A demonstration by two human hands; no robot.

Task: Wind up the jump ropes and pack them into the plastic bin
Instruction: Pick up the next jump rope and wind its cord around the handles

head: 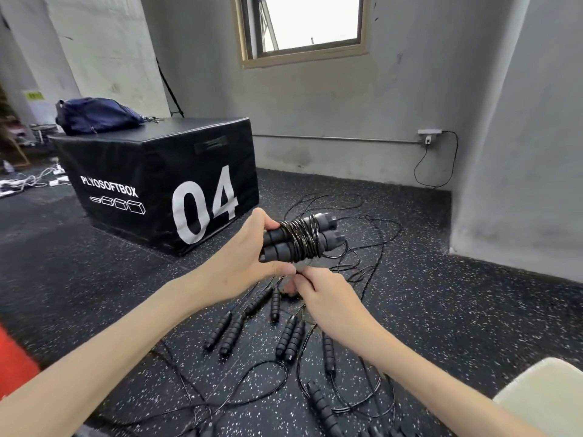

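Observation:
My left hand [244, 263] grips a pair of black jump-rope handles [328, 233] held side by side, with thin black cord [303, 239] wound many times round their middle. Just below the bundle, my right hand [328, 298] pinches the loose end of that cord. Several more black foam handles [291, 337] lie on the speckled floor beneath my hands, their cords [378, 244] spread out in loose loops. The pale corner of a plastic bin [549, 395] shows at the bottom right.
A black plyo soft box [164, 184] marked 04 stands to the left, with a dark blue bag [94, 115] on top. Grey walls close the back and right. A red object [15, 364] sits at the left edge. White cables [28, 181] lie far left.

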